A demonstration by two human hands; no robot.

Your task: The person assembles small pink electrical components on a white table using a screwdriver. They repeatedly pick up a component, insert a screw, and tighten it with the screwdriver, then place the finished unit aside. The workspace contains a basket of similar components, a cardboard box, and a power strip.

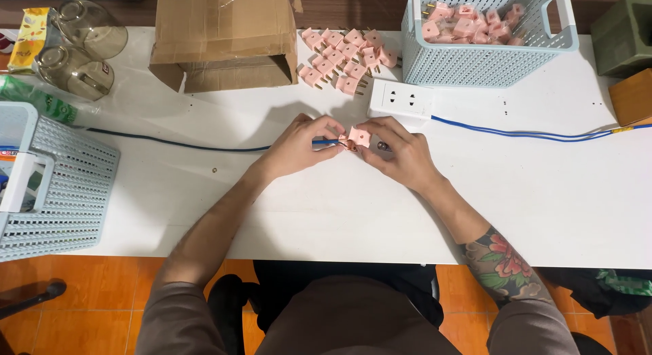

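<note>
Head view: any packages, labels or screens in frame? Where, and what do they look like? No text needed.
Cardboard box: table's far side, left of centre, brown, open, lying on its side.
Snack packet: far left corner, yellow and orange, flat.
Green plastic bag: left edge, crumpled.
Label: on the left basket, small, mostly hidden.
Screens: none.

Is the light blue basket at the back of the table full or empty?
Partly full: the basket holds a heap of pink plugs along its back; its near part looks bare.
</note>
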